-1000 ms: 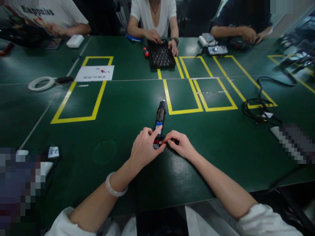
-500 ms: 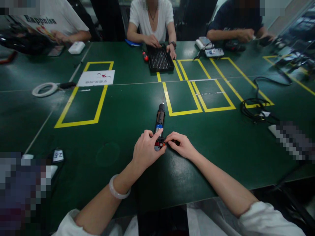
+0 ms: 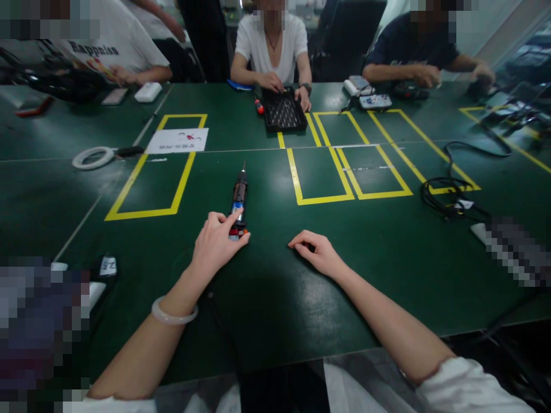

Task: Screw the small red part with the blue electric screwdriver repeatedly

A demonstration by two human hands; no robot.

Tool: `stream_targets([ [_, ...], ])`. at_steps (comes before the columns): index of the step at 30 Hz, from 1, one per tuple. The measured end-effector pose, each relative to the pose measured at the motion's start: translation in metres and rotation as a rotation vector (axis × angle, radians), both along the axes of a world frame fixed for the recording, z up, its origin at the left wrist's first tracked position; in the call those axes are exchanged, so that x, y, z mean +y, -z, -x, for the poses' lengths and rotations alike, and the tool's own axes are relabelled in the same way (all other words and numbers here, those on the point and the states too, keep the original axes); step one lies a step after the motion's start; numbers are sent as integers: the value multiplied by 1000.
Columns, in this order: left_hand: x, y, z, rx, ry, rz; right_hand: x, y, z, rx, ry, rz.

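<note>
A black electric screwdriver (image 3: 239,198) with a blue band and a red part at its near end lies on the green table (image 3: 258,287), tip pointing away from me. My left hand (image 3: 214,246) grips its near end, fingers curled round it. My right hand (image 3: 317,252) rests on the table a hand's width to the right, fingers curled in a loose pinch; whether anything is in them is hidden.
Yellow tape rectangles (image 3: 148,166) (image 3: 321,172) mark the table. A black tray (image 3: 284,112) lies far centre under another person's hands. White tape roll (image 3: 91,157) far left, black cable coil (image 3: 447,195) right, a paper sheet (image 3: 178,140). Other people sit opposite.
My left hand has slid the screwdriver to the left, away from my right hand. My right hand let go of its end and stayed in place. The camera tilted up.
</note>
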State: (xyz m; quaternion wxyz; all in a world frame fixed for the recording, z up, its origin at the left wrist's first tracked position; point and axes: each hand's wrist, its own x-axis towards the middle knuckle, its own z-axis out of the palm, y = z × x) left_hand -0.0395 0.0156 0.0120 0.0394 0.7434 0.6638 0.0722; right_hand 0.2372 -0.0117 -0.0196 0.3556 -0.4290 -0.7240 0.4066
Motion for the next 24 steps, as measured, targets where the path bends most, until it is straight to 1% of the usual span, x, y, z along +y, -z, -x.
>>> stream_targets([
  [2,9,1,27,24,-52,3,0,0,0,-1,3,5],
  [5,23,3,75,40,-119,5,0,0,0,-7,-1,12],
  [7,31,2,107,35,-198,12,0,0,1,-13,-9,14],
  [10,41,-4,148,31,-339,41,0,0,2,-10,-15,30],
  [13,49,-13,176,43,-465,106,2,0,2,19,-11,76],
  [16,54,-19,187,80,-533,123,5,1,3,63,-4,144],
  [19,52,-18,180,117,-625,115,8,2,5,93,-7,203],
  [20,50,-17,175,137,-635,110,9,2,5,94,-14,218],
  [24,43,-14,154,241,-558,66,13,-1,2,99,-64,294],
])
